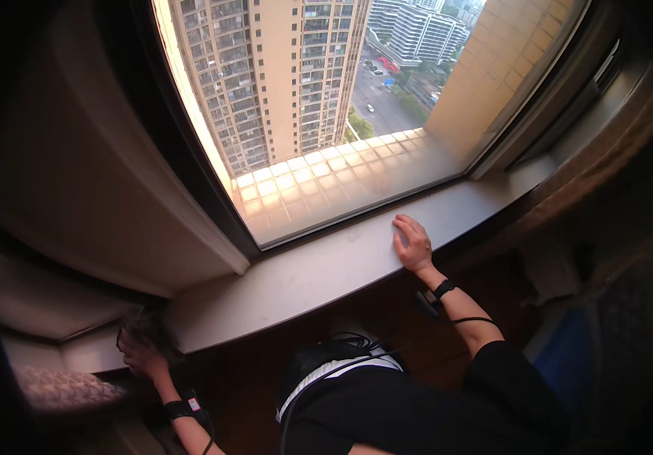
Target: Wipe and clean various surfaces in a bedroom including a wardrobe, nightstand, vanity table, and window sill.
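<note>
My left hand (145,359) is closed around a dark, crumpled cloth (150,331), blurred, at the left end of a pale windowsill (304,284). The cloth lies over the sill's front edge there. Farther right, my right hand (414,244) rests on the same sill with its fingers spread a little and nothing in them. Its fingertips are close to the lower frame of the window (349,213). Faint smudges show on the sill between the two hands.
A pale curtain or blind (104,187) hangs left of the window. Black straps with cables are on both wrists. A quilted fabric edge (67,387) lies at lower left, a blue item (565,347) at right. Tall buildings and a road show outside.
</note>
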Demonstrator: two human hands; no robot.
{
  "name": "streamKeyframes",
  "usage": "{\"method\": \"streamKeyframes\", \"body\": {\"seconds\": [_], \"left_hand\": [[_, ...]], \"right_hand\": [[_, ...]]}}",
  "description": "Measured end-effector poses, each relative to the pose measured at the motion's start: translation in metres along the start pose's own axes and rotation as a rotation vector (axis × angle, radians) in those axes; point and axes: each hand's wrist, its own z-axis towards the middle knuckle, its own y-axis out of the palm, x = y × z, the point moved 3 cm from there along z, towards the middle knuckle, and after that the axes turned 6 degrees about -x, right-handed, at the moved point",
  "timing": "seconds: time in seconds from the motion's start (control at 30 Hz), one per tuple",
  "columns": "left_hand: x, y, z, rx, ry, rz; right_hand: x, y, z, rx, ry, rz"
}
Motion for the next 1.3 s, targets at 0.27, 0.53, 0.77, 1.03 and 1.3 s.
{"method": "streamKeyframes", "body": {"seconds": [0.27, 0.53, 0.77, 1.03, 1.3], "left_hand": [[0.036, -0.039, -0.046, -0.047, -0.034, -0.12], [0.058, -0.018, -0.068, -0.02, -0.086, 0.016], [0.043, 0.015, -0.041, 0.165, -0.072, -0.017], [0.013, 0.022, 0.005, 0.132, 0.031, -0.231], [-0.034, 0.045, 0.043, 0.234, 0.257, -0.484]], "right_hand": [[0.003, 0.003, -0.003, 0.033, -0.019, 0.017], [0.002, 0.001, -0.001, 0.057, -0.043, 0.053], [0.002, -0.001, -0.001, 0.054, -0.069, 0.06], [0.004, 0.0, -0.004, 0.052, -0.044, 0.061], [-0.008, 0.006, -0.003, 0.045, 0.034, 0.007]]}}
